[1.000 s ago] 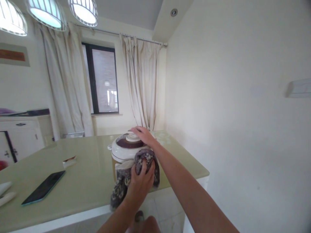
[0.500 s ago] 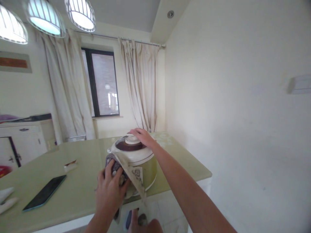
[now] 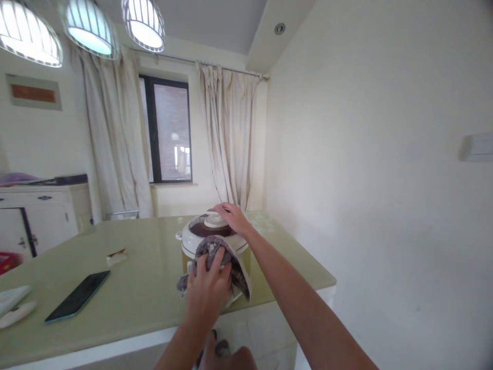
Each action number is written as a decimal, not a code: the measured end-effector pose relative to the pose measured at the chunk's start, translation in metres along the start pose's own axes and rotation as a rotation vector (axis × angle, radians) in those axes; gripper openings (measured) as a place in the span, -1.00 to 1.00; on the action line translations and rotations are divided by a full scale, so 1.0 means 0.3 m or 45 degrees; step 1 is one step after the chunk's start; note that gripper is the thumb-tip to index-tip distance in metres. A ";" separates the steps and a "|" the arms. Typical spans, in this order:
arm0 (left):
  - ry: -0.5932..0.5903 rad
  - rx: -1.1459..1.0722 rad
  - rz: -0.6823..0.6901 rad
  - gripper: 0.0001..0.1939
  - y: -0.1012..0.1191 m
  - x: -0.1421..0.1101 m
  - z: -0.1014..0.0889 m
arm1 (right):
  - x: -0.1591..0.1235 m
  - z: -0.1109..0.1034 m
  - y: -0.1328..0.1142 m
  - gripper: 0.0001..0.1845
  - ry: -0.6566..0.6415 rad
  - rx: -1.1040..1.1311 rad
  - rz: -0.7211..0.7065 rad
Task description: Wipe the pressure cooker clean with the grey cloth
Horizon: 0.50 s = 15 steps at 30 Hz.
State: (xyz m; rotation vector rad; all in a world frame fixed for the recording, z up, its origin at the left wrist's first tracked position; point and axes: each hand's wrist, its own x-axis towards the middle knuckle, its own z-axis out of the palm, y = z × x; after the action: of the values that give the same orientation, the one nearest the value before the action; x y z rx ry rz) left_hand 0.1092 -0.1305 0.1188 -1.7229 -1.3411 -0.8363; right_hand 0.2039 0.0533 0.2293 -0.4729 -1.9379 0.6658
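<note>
In the head view, your left hand (image 3: 210,288) grasps a bunched grey-purple and white patterned cloth (image 3: 211,245), fingers spread over its folds. You have it at the near side of a round cooker with a glossy white lid rim and a dark brown panel on top (image 3: 191,239), covering much of its front; one flap of the cloth hangs down to the right of your fingers. Your right hand (image 3: 233,218) reaches over the lid and lies on its top beside the pale round centre piece; you cannot tell from here whether its fingers are curled tight around anything.

The cooker stands upright near the front edge of a glossy pale green desk (image 3: 148,257), toward its right end, with its lid on. To your left, well apart from the cooker, a flat black phone-like slab with a light blue edge (image 3: 79,296) lies at a slant. Beyond it sits a small white item with a reddish-brown top (image 3: 116,257), and at the far left a smooth white rounded object (image 3: 17,314) lies just beside a flat white piece (image 3: 14,296). Behind the desk, cream fabric curtains (image 3: 111,139) flank a dark-framed window (image 3: 172,131).
</note>
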 end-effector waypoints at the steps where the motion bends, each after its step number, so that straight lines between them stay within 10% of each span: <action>1: -0.002 -0.050 -0.045 -0.81 -0.040 -0.018 0.002 | -0.006 -0.003 -0.001 -0.45 0.094 0.003 0.000; 7: -0.067 -0.666 -0.731 -0.64 -0.364 -0.142 0.092 | -0.030 -0.030 -0.029 -0.52 0.617 0.030 -0.012; 11: -0.224 -0.915 -0.946 -0.63 -0.438 -0.155 0.082 | -0.189 0.020 -0.106 -0.61 0.923 -0.058 -0.131; 15: 0.029 -0.942 -0.980 -0.46 -0.324 -0.162 -0.015 | -0.497 0.181 -0.153 -0.41 0.359 -0.120 -0.325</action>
State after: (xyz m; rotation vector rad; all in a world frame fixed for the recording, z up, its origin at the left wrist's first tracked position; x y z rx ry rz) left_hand 0.0034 -0.1435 0.0969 -1.6658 -1.8521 -1.9714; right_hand 0.2175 -0.0828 0.1366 -0.3478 -1.7276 0.3256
